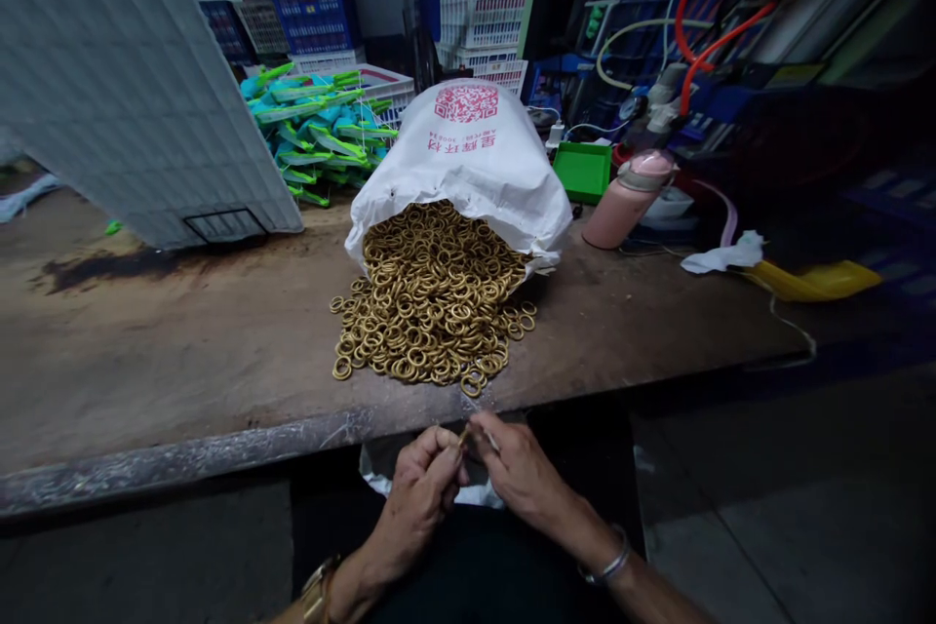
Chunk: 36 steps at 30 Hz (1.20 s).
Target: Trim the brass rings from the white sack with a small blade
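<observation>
In front of the table's edge, my left hand point(425, 478) is closed in a pinch on a small brass-coloured ring point(463, 436), seen nearly edge-on. My right hand point(523, 468) meets it from the other side, its fingers pinched together by the ring; whatever lies between them is too small to make out. Just beyond, a heap of the same rings point(431, 322) spills from the mouth of a white woven sack point(468, 156) with red print, lying on its side. Below my hands, part of a white bag or cloth point(479, 493) shows over my lap.
A brown tabletop point(182, 341) carries a grey panel point(168, 97) at left and a pile of green and blue pieces point(322, 132). At right stand a green tray point(583, 172), a pink bottle point(629, 200) and a yellow piece point(811, 281). Stacked crates point(487, 5) rise behind.
</observation>
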### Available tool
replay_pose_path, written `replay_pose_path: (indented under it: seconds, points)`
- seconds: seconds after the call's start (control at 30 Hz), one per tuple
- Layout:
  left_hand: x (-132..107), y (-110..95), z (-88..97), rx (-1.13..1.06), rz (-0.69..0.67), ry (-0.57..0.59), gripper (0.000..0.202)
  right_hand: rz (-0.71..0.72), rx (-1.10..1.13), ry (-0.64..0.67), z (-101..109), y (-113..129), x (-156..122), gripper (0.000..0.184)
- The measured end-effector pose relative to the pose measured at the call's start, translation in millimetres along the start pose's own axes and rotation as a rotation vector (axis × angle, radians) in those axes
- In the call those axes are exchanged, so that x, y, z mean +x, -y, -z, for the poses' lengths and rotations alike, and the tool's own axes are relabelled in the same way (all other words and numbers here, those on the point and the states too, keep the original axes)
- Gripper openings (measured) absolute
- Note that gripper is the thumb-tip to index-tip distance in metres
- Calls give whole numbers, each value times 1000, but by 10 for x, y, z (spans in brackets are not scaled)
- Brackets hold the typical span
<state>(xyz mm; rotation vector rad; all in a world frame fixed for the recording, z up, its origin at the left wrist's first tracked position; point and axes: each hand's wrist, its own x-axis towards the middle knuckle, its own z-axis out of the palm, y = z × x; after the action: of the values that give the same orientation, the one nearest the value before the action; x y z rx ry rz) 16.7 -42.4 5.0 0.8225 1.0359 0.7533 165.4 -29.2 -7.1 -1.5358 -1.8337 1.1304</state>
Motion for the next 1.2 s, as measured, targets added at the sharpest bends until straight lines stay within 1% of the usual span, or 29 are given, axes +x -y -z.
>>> replay_pose_path:
  seconds: [0.03,0.07,0.13,0.23,0.37,0.5,0.6,0.7,0.8,0.9,1.03,1.13,1.2]
  points:
    - [-1,-9,-6,9,-9,-8,30,31,-96,38,0,-9,-23,18]
    - [-3,-19,-12,18,-12,-15,30,47,-179,73,-1,-13,-44,23]
    - [-6,-34,-18,34,-6,-28,29,41,-310,113,-2,-5,-77,32]
    - [-4,-39,-13,71,-12,-50,28,6,-431,138,-3,16,-94,30]
    - [0,-48,5,121,-32,-50,28,-1,-511,134,-32,2,-103,29]
    - [-47,-92,8,96,7,-16,30,6,-536,83,-66,-40,-111,32]
    - [-111,-102,9,78,35,35,29,-64,-572,10,-18,-69,-79,26]
    - [-119,-60,24,-29,77,123,29,-126,-611,-97,78,-92,-9,23]
    - [-42,-16,51,-133,101,104,32,-111,-594,-221,135,-90,92,21]
    - [42,-27,72,-188,114,60,35,-75,-575,-306,121,-64,208,18]
    - [86,-99,100,-359,159,39,24,-37,-595,-287,64,-25,322,17]
    - [109,-125,136,-461,175,45,27,-23,-600,-270,39,-20,358,14]
    - [136,-120,161,-521,180,33,28,-36,-588,-280,30,-39,368,16]
